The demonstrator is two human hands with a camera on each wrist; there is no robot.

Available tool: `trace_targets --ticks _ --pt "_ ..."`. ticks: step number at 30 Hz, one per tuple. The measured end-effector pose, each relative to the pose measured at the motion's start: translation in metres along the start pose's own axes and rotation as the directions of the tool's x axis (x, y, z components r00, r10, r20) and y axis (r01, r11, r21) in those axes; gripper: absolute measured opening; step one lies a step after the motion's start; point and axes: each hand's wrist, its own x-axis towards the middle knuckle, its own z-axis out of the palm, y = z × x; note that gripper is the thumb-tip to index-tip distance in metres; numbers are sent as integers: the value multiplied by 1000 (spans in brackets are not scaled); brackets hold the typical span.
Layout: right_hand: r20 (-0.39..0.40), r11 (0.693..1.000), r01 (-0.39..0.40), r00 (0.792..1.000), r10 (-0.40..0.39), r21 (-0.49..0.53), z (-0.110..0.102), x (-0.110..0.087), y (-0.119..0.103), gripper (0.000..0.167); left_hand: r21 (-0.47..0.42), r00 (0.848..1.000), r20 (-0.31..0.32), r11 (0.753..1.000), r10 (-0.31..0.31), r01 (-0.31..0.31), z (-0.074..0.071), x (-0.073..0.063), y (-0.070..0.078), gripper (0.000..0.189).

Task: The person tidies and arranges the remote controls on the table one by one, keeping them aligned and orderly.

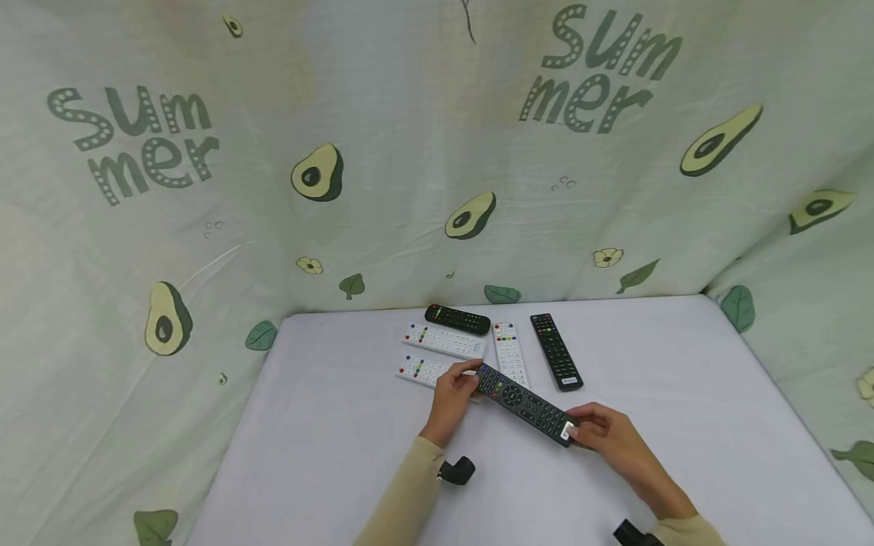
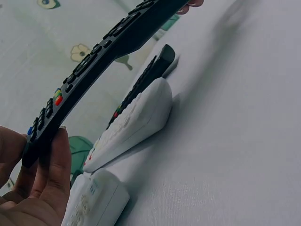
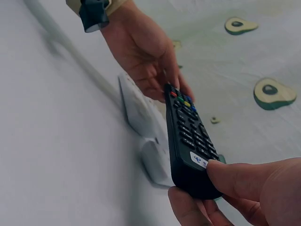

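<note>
A black remote control (image 1: 524, 403) with coloured buttons and a white label is held up above the table between both hands. My left hand (image 1: 452, 400) pinches its upper left end, thumb on one side and fingers beneath, as the left wrist view shows. At the labelled end, my right hand (image 1: 608, 436) grips with the thumb on top by the label and the fingers underneath. In the left wrist view the remote (image 2: 89, 70) slants upward, clear of the table. A white remote (image 1: 422, 369) lies partly hidden behind my left hand.
Behind the held remote lie another white remote (image 1: 444, 340), an upright-lying white one (image 1: 509, 353), a black remote (image 1: 457, 318) at the back and a second black one (image 1: 556, 351) to the right. A patterned cloth (image 1: 396, 250) hangs behind the white-covered table (image 1: 328, 425).
</note>
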Motion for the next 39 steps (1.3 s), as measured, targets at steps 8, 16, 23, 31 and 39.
trace_targets --ticks 8,16,23,31,39 --pt "177 992 66 981 -86 111 36 -2 0 41 20 998 -41 998 -55 56 -36 -10 1 35" --pt "302 982 124 939 -163 145 77 -5 -4 46 75 993 -73 992 -94 100 -64 -20 -1 33" --pt "363 983 132 916 -169 124 111 -7 -7 47 102 986 -90 983 -143 152 -84 -25 1 31" --pt "384 988 102 913 -139 115 146 -7 -12 45 211 979 -104 958 -177 196 -106 -27 2 30" --pt "372 986 148 913 -165 75 175 -5 -17 50 213 972 -113 950 -208 228 -121 -26 2 28"
